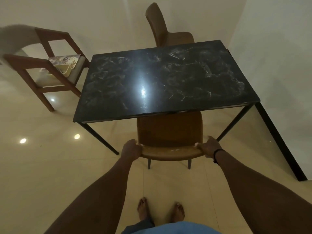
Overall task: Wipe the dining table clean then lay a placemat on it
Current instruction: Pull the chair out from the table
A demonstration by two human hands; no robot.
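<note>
Counter wiping is not yet under way; the person is gripping the top edge of the near chair (169,132), whose seat is sitting under the near edge of the counter (160,78). The left hand (131,149) is curling its fingers over the left corner of the backrest, and the right hand (210,147), with a dark band at the wrist, is clasping the right corner in the same way. Neither hand is holding a cloth or a placemat.

Judging by the task, the chair is probably being shifted to open up access to the counter. Doing this well means keeping both hands level at the corners so the chair is travelling straight rather than twisting, lifting slightly or sliding gently on the glossy tiled floor (50,166), and minding the bare feet (160,210) standing just behind the chair legs.

Beyond the hands, the dark marbled counter is lying straight ahead, well past arm's reach of its far edge, its surface showing pale smears and a bright light reflection. A second brown chair (162,26) is standing at the far side. To the left, apart from the counter's corner, a wooden armchair (43,68) is carrying what looks like a patterned flat mat (67,59) and a pale container; whether that is the placemat cannot be told.
</note>
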